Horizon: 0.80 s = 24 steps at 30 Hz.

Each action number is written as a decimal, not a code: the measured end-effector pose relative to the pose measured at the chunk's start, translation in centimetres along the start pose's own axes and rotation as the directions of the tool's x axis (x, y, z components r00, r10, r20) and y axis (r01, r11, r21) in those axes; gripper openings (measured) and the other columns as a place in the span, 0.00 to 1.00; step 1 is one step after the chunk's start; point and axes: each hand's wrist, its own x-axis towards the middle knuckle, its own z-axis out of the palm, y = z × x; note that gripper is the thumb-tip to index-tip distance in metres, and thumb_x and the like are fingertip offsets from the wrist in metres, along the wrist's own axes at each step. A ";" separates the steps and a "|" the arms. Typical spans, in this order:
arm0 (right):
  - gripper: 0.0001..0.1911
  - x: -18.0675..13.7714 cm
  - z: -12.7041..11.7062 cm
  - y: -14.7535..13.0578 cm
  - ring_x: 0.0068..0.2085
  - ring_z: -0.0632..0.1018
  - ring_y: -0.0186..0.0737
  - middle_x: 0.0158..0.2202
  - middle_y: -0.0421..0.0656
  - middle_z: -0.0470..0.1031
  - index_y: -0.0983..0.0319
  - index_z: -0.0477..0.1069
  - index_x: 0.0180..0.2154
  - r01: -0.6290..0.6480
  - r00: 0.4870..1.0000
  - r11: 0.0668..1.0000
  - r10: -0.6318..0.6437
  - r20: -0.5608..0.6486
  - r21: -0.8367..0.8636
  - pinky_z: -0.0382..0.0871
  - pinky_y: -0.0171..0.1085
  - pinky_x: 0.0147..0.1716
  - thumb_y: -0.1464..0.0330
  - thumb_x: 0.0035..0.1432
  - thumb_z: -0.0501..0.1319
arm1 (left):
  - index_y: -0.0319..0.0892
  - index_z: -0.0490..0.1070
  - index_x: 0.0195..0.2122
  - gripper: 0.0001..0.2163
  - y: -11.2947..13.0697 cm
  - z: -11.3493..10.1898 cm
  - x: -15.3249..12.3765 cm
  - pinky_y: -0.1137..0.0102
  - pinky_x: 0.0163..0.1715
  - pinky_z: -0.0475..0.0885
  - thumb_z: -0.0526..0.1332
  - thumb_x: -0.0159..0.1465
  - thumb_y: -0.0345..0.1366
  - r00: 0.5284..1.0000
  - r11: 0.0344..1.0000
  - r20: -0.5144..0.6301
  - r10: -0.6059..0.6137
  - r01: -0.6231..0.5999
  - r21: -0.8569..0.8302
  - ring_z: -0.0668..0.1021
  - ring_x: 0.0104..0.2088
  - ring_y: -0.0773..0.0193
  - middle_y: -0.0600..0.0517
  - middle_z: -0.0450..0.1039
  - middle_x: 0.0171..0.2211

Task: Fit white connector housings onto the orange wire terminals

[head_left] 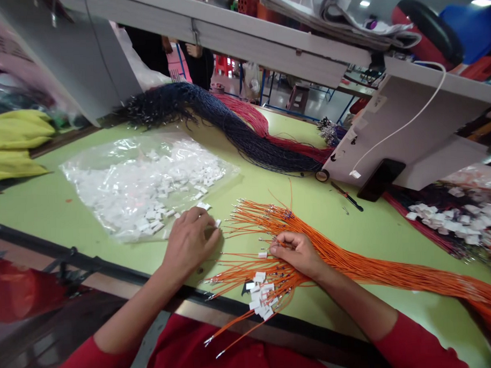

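Beside the plastic bag, my left hand (191,237) is closed, thumb and index finger coming together at a small white connector housing (218,223). Its other fingers curl down close to a loose white housing (204,206). My right hand (296,252) pinches an orange wire with a metal terminal among the fanned-out wire ends. A long bundle of orange wires (377,270) runs under and past that hand to the right. Below it lies a cluster of white housings (262,299) fitted on orange wires.
An open clear bag (108,183) spills white housings at left. Dark blue wires (227,120) and red wires (247,111) lie across the back. A cutter knife (346,196), a phone (381,179) and a tape roll (322,175) are at right, under a shelf (264,33).
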 end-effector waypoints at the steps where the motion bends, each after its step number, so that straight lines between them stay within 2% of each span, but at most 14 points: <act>1: 0.17 0.0 0.0 -0.1 0.26 0.68 0.32 0.26 0.38 0.73 0.63 0.74 0.27 -0.003 1.000 1.000 0.003 0.002 -0.003 0.62 0.33 0.28 0.56 0.48 0.72 | 0.42 0.73 0.33 0.08 0.2 0.0 0.0 0.58 0.43 0.69 0.56 0.64 0.38 1.000 1.000 0.009 0.010 -0.010 -0.006 0.75 0.41 0.51 0.45 0.73 0.39; 5: 0.17 0.0 -0.1 -0.1 0.26 0.69 0.32 0.26 0.38 0.73 0.63 0.74 0.27 0.000 1.000 1.000 0.000 0.005 -0.009 0.62 0.34 0.29 0.55 0.49 0.71 | 0.43 0.69 0.28 0.11 0.3 -0.1 0.1 0.59 0.40 0.69 0.55 0.66 0.39 0.999 0.999 0.037 0.028 -0.027 -0.020 0.74 0.34 0.54 0.47 0.72 0.31; 8: 0.17 0.0 0.0 0.0 0.26 0.69 0.32 0.26 0.38 0.73 0.63 0.74 0.27 0.000 1.000 1.000 0.000 0.002 -0.003 0.62 0.33 0.28 0.56 0.48 0.72 | 0.43 0.73 0.36 0.08 -0.2 -0.4 0.5 0.58 0.42 0.70 0.56 0.65 0.37 0.998 0.997 0.023 0.066 -0.065 -0.047 0.75 0.38 0.53 0.45 0.74 0.37; 11: 0.17 0.0 0.0 0.0 0.26 0.70 0.32 0.26 0.39 0.75 0.63 0.75 0.27 0.000 1.000 1.000 0.000 -0.001 0.015 0.64 0.33 0.29 0.56 0.48 0.72 | 0.43 0.76 0.42 0.11 -1.0 -0.5 1.0 0.56 0.45 0.71 0.55 0.64 0.33 0.986 0.984 0.055 0.160 -0.154 -0.094 0.76 0.42 0.51 0.43 0.74 0.43; 14: 0.16 0.0 0.0 0.1 0.28 0.73 0.34 0.28 0.40 0.77 0.63 0.76 0.28 0.004 1.000 0.999 -0.003 -0.008 0.038 0.67 0.34 0.31 0.56 0.48 0.72 | 0.43 0.78 0.38 0.11 -1.8 -0.5 1.4 0.55 0.45 0.72 0.55 0.65 0.34 0.974 0.969 0.082 0.213 -0.200 -0.148 0.77 0.41 0.51 0.43 0.75 0.41; 18: 0.16 0.1 0.0 0.3 0.31 0.77 0.37 0.31 0.41 0.79 0.62 0.78 0.30 0.011 1.000 0.999 -0.010 -0.019 0.038 0.70 0.35 0.34 0.56 0.48 0.72 | 0.43 0.77 0.38 0.09 -2.5 -0.5 1.6 0.56 0.46 0.72 0.57 0.65 0.39 0.978 0.965 0.054 0.204 -0.191 -0.178 0.77 0.42 0.51 0.44 0.76 0.40; 21: 0.16 0.2 0.0 0.4 0.31 0.77 0.37 0.30 0.41 0.79 0.62 0.78 0.31 0.024 1.000 0.999 -0.023 -0.016 0.033 0.70 0.36 0.33 0.55 0.49 0.71 | 0.43 0.77 0.39 0.10 -2.7 -0.5 1.8 0.56 0.46 0.72 0.55 0.66 0.37 0.969 0.956 0.071 0.236 -0.218 -0.198 0.77 0.43 0.51 0.43 0.76 0.40; 24: 0.16 0.1 0.0 0.3 0.30 0.77 0.36 0.29 0.41 0.79 0.62 0.78 0.30 0.028 0.999 0.999 -0.027 -0.019 0.042 0.70 0.35 0.34 0.56 0.49 0.72 | 0.43 0.75 0.35 0.11 -2.6 -0.6 1.9 0.57 0.46 0.72 0.53 0.66 0.36 0.963 0.945 0.092 0.254 -0.226 -0.238 0.77 0.42 0.53 0.45 0.76 0.38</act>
